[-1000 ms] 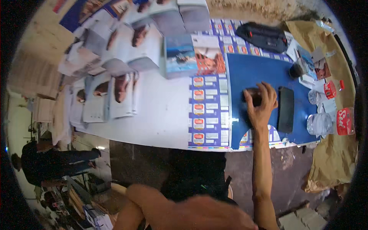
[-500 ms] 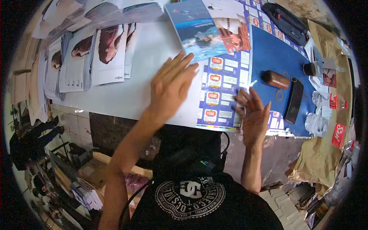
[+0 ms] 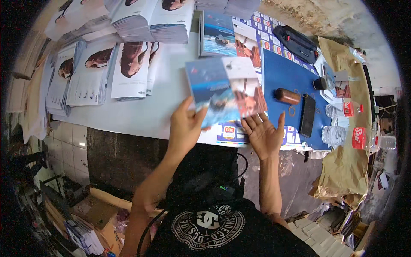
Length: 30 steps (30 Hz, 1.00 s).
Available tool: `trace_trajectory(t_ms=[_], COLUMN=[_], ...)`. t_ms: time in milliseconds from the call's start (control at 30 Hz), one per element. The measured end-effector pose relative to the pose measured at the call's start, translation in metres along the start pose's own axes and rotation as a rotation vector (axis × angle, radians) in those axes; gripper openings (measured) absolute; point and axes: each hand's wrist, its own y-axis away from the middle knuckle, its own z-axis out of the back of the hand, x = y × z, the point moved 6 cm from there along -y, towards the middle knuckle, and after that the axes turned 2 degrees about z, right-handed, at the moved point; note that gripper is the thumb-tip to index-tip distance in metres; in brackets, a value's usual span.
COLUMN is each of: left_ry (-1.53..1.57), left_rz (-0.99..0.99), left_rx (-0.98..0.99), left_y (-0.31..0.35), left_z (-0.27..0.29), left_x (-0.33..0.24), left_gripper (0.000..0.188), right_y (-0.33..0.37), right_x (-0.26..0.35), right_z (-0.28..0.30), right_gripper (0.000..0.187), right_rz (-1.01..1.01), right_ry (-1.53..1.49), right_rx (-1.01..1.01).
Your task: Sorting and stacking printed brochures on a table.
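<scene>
My left hand [image 3: 187, 126] grips the lower left corner of a printed booklet cover [image 3: 224, 92], thumb on top. It has a blue sea picture on its left half and a white and reddish picture on its right half. Blurred by motion, the cover hangs tilted above the table's near part. My right hand [image 3: 264, 133] is palm up with fingers apart, its fingertips at the cover's lower right edge. Behind lies a stack of matching covers [image 3: 218, 36].
White booklets with a brown picture [image 3: 130, 64] stand in stacks at the left and back. On a blue board [image 3: 282, 70] lie a brown rounded block [image 3: 287, 96], a black bar [image 3: 307, 115] and rubber bands. Plastic bottles [image 3: 334, 135] and brown paper [image 3: 342, 171] are at the right.
The left hand has gone from beside the stack to holding a cover, now nearer my body. My right hand has turned palm up under its edge. The view has shifted.
</scene>
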Motion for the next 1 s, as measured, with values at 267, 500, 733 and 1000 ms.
trace_trajectory(t_ms=[267, 500, 733, 1000], left_ry=[-0.252, 0.18, 0.303, 0.166], left_rz=[-0.096, 0.066, 0.018, -0.049], left_rx=[-0.09, 0.054, 0.078, 0.113], left_y=[0.026, 0.005, -0.002, -0.018], left_z=[0.041, 0.013, 0.006, -0.003], left_x=[0.015, 0.021, 0.033, 0.029], left_gripper=[0.072, 0.065, 0.069, 0.067], right_y=[-0.006, -0.041, -0.035, -0.034], right_x=[0.006, -0.023, -0.042, -0.042], right_z=[0.007, -0.071, -0.069, -0.055], right_gripper=[0.066, 0.052, 0.058, 0.056], right_rz=[0.008, 0.459, 0.784, 0.75], right_ry=[0.414, 1.688, 2.073, 2.127], right_rx=[-0.104, 0.192, 0.288, 0.21])
